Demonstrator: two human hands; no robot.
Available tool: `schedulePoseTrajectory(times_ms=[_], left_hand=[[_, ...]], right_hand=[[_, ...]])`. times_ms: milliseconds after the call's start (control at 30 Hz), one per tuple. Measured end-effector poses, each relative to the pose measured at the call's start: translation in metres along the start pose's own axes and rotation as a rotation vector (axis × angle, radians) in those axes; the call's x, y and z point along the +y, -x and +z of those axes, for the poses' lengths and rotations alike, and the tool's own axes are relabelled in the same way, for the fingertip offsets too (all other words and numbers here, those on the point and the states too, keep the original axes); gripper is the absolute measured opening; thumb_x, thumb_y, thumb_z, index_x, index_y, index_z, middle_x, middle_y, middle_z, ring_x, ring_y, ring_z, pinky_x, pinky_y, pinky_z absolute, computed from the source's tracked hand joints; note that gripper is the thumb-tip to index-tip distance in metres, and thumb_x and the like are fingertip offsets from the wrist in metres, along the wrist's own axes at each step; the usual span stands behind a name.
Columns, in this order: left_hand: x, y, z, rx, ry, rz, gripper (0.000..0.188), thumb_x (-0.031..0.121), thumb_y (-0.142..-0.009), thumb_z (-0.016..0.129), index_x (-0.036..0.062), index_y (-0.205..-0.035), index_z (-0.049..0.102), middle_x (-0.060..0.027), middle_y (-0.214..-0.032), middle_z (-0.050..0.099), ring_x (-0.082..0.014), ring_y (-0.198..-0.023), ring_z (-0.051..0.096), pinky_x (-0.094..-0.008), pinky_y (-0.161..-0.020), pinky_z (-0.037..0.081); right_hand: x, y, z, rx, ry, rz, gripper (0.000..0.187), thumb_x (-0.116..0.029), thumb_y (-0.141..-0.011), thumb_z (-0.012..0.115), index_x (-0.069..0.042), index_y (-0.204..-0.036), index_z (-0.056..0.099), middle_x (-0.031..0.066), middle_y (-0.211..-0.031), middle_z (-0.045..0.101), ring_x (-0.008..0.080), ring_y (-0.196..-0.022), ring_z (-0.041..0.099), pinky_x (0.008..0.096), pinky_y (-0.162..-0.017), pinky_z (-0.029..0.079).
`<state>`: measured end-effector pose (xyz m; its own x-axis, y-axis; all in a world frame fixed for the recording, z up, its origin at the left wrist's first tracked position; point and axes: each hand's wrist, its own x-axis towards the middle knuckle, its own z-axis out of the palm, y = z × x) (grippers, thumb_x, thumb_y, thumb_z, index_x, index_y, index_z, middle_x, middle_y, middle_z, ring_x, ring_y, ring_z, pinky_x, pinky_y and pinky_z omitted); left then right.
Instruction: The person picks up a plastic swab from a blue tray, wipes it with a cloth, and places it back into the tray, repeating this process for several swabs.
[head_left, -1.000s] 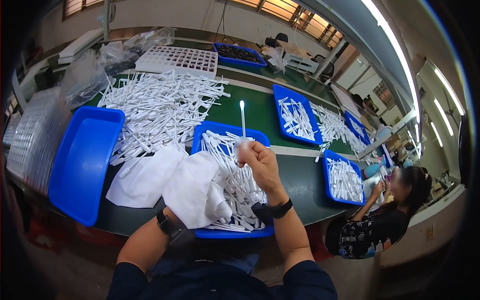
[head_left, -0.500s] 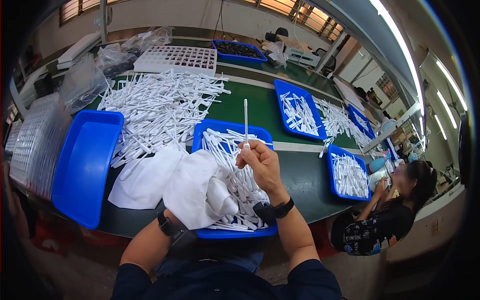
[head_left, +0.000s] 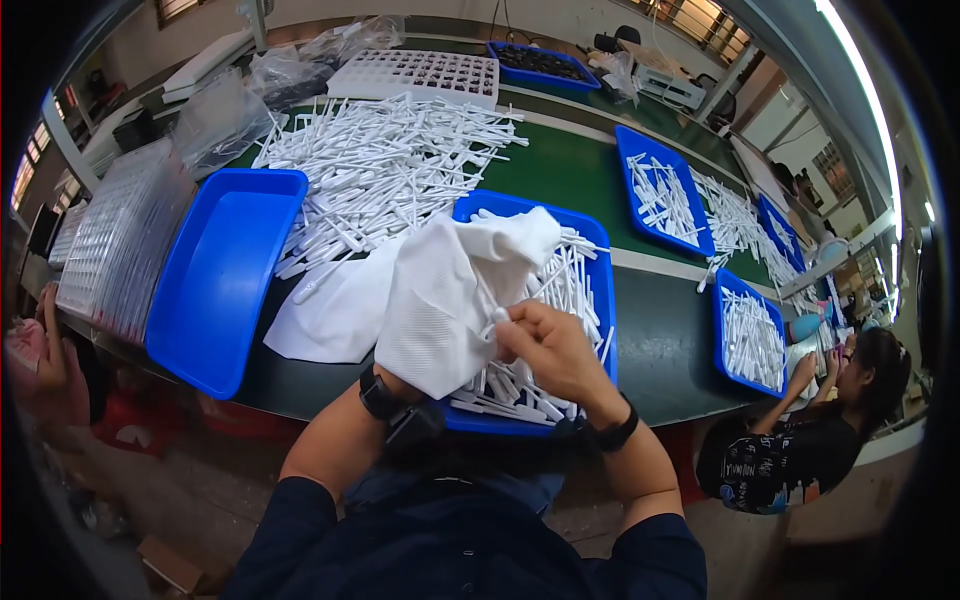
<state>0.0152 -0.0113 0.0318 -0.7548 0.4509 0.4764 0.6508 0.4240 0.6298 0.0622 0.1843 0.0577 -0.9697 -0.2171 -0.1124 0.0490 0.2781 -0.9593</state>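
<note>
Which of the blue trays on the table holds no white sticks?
The blue tray at the near left, beside the left hand. Its inside is bare blue, while the other blue trays hold white sticks, including the one under both hands.

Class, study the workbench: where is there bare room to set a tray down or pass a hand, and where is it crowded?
Free: the empty blue tray at left, and the green belt between the white stick pile and the far blue tray. Crowded: the near blue tray, filled with sticks under the white cloth and both hands.
</note>
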Motion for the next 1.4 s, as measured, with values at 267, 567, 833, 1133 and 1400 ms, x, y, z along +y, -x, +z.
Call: schedulePoseTrajectory(times_ms=[267, 567, 833, 1133, 1400], left_hand=[[-0.039, 0.011, 0.048, 0.218, 0.310, 0.045, 0.060, 0.028, -0.099, 0.065, 0.0060, -0.150, 0.041, -0.0114, -0.128, 0.059, -0.0225, -0.111, 0.061, -0.0352, -0.095, 0.052], [-0.001, 0.011, 0.046, 0.343, 0.073, 0.207, 0.035, 0.018, -0.092, 0.068, 0.0054, -0.124, 0.062, -0.0113, -0.103, 0.067, -0.0270, -0.087, 0.067, -0.0403, -0.078, 0.055], [0.069, -0.023, -0.002, 0.048, -0.244, 0.234, 0.011, 0.017, -0.086, 0.068, 0.0070, -0.088, 0.066, -0.0112, -0.077, 0.065, -0.0335, -0.075, 0.067, -0.0435, -0.060, 0.050], [0.059, -0.015, -0.003, -0.174, -0.005, 0.033, 0.015, 0.017, -0.087, 0.067, 0.0054, -0.095, 0.063, -0.0119, -0.077, 0.062, -0.0311, -0.073, 0.064, -0.0416, -0.064, 0.051], [0.036, -0.019, -0.014, -0.191, 0.233, 0.158, 0.012, 0.016, -0.086, 0.065, 0.0045, -0.088, 0.062, -0.0142, -0.077, 0.062, -0.0356, -0.075, 0.064, -0.0443, -0.067, 0.052]], right_hand=[[-0.014, 0.015, 0.018, 0.158, 0.215, -0.129, 0.021, -0.012, -0.100, 0.064, 0.008, -0.108, 0.064, 0.0128, -0.088, 0.074, 0.0133, -0.080, 0.069, 0.0285, -0.074, 0.056], [-0.026, 0.020, -0.001, 0.169, 0.539, -0.282, 0.018, -0.014, -0.099, 0.066, 0.002, -0.108, 0.068, 0.0130, -0.089, 0.073, 0.0099, -0.077, 0.067, 0.0274, -0.067, 0.052], [-0.033, 0.017, -0.025, 0.305, -0.016, -0.140, 0.024, -0.020, -0.104, 0.062, 0.002, -0.100, 0.068, 0.0038, -0.077, 0.066, 0.0074, -0.073, 0.062, 0.0224, -0.065, 0.046], [-0.016, -0.015, -0.051, 0.608, -0.435, -0.294, 0.029, -0.024, -0.107, 0.057, 0.001, -0.096, 0.066, 0.0054, -0.077, 0.067, 0.0104, -0.070, 0.062, 0.0248, -0.064, 0.047], [-0.013, -0.076, -0.081, 0.353, 0.699, -0.110, 0.027, -0.022, -0.101, 0.060, 0.002, -0.091, 0.069, 0.0173, -0.080, 0.072, 0.0271, -0.076, 0.071, 0.0386, -0.070, 0.054]])
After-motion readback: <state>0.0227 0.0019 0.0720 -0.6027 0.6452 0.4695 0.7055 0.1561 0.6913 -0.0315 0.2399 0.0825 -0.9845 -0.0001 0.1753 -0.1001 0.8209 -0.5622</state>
